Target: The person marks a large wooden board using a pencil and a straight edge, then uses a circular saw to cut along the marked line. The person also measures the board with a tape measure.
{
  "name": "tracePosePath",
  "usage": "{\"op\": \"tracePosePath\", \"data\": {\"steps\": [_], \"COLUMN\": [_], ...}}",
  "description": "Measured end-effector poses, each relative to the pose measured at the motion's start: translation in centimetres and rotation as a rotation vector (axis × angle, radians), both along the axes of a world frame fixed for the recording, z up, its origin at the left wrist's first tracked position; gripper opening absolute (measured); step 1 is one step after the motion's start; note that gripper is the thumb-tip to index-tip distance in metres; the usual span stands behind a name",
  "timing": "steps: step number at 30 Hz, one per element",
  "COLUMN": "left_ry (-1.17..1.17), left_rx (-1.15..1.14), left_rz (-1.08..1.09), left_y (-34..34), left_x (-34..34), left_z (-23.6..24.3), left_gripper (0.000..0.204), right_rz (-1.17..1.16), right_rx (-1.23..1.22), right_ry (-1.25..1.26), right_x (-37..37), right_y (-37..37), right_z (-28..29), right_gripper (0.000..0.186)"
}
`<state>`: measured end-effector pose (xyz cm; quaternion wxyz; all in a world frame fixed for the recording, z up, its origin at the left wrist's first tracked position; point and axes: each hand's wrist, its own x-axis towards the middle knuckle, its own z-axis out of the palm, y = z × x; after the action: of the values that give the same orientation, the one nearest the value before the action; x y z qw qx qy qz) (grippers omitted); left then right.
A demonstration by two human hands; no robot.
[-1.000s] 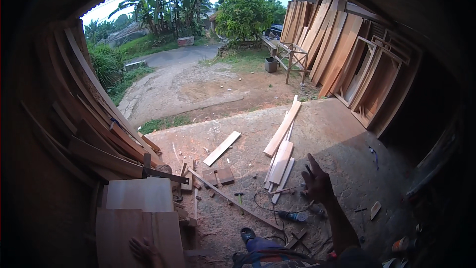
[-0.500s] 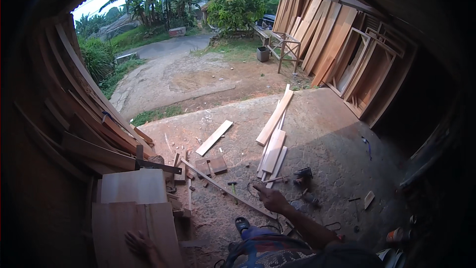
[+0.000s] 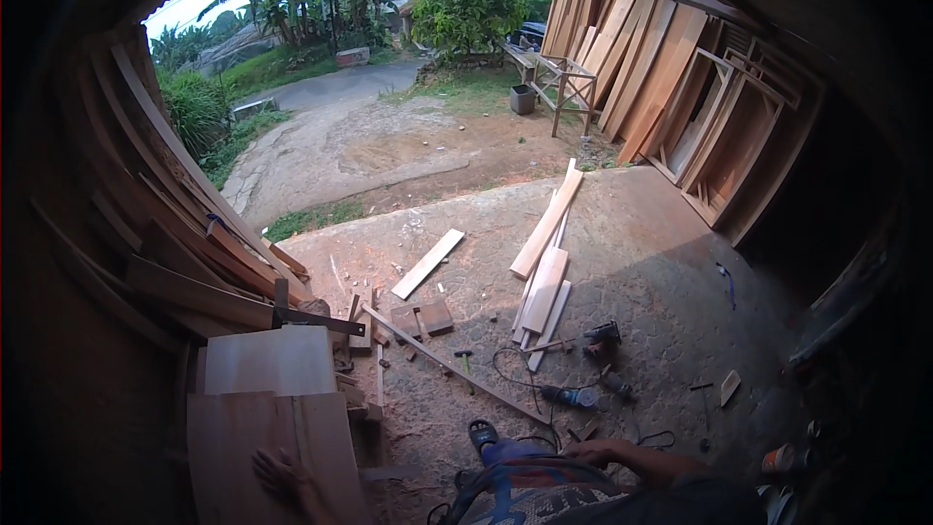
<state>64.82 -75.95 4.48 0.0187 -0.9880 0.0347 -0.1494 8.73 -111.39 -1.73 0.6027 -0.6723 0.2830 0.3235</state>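
Note:
My left hand (image 3: 284, 478) lies with fingers spread on a light-brown wooden panel (image 3: 219, 433), beside a paler board (image 3: 267, 360) behind it at the lower left. My right hand (image 3: 595, 453) is low at my waist, against my clothing; its fingers are mostly hidden, so I cannot tell what, if anything, it holds. Beyond it on the concrete lie a teal angle grinder (image 3: 569, 396), a black power tool (image 3: 602, 342) and a green-handled hammer (image 3: 465, 362).
Pale planks (image 3: 544, 292) and a long batten (image 3: 452, 367) lie across the floor (image 3: 661, 331). Leaning boards (image 3: 194, 214) line the left side, with a dark square tool (image 3: 326, 324) near them. Timber (image 3: 661, 68) and frames (image 3: 729, 146) lean at the back right.
My right arm has come down from a raised position over the floor to my waist. My left hand stays on the panel. The view has shifted slightly.

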Motion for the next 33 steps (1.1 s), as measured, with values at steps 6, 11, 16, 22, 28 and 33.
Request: {"op": "tracePosePath", "data": {"steps": [6, 11, 16, 22, 28, 33], "left_ry": [0.014, 0.006, 0.008, 0.043, 0.069, 0.072], "left_rx": [0.013, 0.07, 0.058, -0.057, -0.016, -0.039], "left_rz": [0.013, 0.027, 0.034, -0.019, 0.016, 0.026], "left_y": [0.3, 0.6, 1.2, -0.7, -0.4, -0.1], "left_x": [0.2, 0.2, 0.7, -1.0, -0.9, -1.2], "left_z": [0.0, -0.3, -1.0, -0.2, 1.4, 1.5], "left_gripper": [0.062, 0.062, 0.062, 0.063, 0.063, 0.061], "right_rz": [0.044, -0.077, -0.127, 0.032, 0.168, 0.253], "right_rx": [0.081, 0.003, -0.039, -0.245, -0.2, -0.133], "right_ry": [0.182, -0.091, -0.277, -0.207, 0.075, -0.001], "right_x": [-2.4, -2.3, -0.9, -3.0, 2.0, 1.0], "right_y": [0.0, 0.6, 1.3, 0.3, 0.3, 0.1], "right_z": [10.2, 9.3, -1.2, -8.3, 3.3, 0.6], "right_gripper": [0.045, 0.048, 0.04, 0.044, 0.043, 0.049]}}
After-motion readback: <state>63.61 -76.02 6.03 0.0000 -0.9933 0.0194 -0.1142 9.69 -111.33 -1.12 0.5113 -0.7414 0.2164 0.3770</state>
